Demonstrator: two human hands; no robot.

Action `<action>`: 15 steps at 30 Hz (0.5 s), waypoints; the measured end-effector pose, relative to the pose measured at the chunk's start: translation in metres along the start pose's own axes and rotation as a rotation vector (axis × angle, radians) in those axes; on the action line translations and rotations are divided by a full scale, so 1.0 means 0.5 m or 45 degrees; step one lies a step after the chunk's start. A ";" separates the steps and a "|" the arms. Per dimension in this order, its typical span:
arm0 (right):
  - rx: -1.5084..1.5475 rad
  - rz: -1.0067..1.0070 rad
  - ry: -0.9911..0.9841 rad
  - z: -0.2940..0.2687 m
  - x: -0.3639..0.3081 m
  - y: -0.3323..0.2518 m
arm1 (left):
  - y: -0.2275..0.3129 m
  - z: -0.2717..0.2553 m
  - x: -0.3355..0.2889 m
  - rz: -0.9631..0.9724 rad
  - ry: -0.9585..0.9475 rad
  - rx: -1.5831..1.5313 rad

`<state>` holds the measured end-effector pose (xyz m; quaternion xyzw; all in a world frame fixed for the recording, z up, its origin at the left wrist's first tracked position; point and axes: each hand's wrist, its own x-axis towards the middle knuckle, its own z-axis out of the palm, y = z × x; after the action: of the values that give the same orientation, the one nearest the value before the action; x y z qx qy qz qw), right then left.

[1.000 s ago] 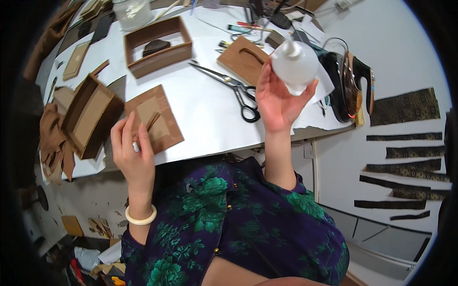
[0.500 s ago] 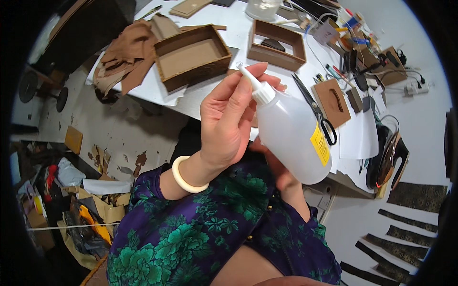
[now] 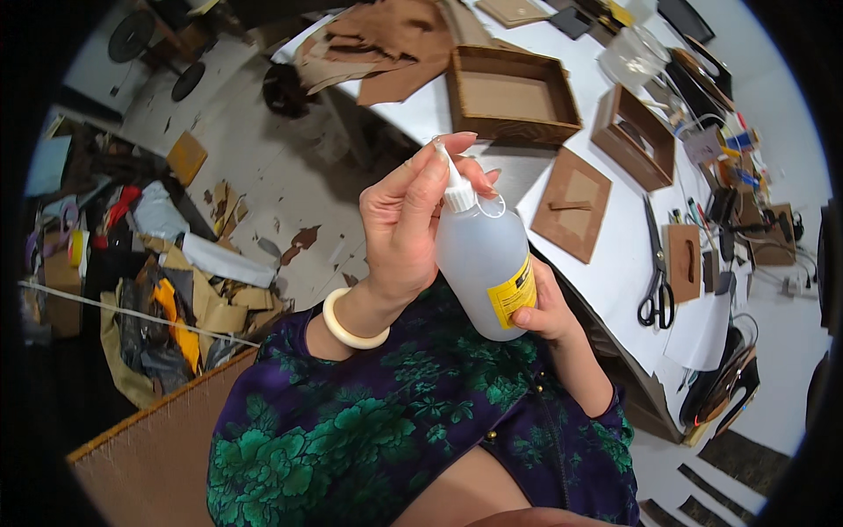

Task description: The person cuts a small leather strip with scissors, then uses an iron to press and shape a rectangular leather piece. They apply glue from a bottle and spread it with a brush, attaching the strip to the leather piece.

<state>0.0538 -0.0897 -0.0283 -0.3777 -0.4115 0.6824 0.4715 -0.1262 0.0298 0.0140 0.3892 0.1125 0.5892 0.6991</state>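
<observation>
starting at the left, pinching with the left hand [image 3: 399,220]: thumb and forefinger closed at the tip of the white nozzle [image 3: 454,180], other fingers loosely bent behind. impossible to tell whether capped, with fingertips in the way.

on to the middle, to the translucent squeeze bottle [image 3: 474,255], held between both hands in front of the floral top [image 3: 351,430], off the near edge of the white-covered table [image 3: 606,290]. pointing nozzle-up, slightly left, away from the body, with a long axis slanting from upper left to lower right. touched by both hands, so nearer to neither: by the left at the tip, by the right low down.

now rightward, gripping with the right hand [image 3: 549,307], thumb pressed across the yellow label [image 3: 512,294], fingers mostly hidden behind, so unable to tell how far curled. farther right, well apart, black-handled scissors [image 3: 658,260].
</observation>
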 end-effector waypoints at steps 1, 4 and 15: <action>-0.054 -0.016 -0.016 0.005 0.011 0.008 | 0.010 -0.011 -0.004 0.026 0.023 0.038; -0.245 -0.109 0.047 0.043 0.036 0.015 | 0.027 -0.054 -0.010 0.070 0.043 0.197; -1.258 -0.576 0.350 0.095 0.074 -0.010 | 0.034 -0.075 0.001 0.196 0.110 0.221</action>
<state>0.0025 -0.0629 -0.0106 -0.5415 -0.6878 0.2350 0.4225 -0.1617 0.0460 0.0003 0.4301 0.1630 0.6453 0.6100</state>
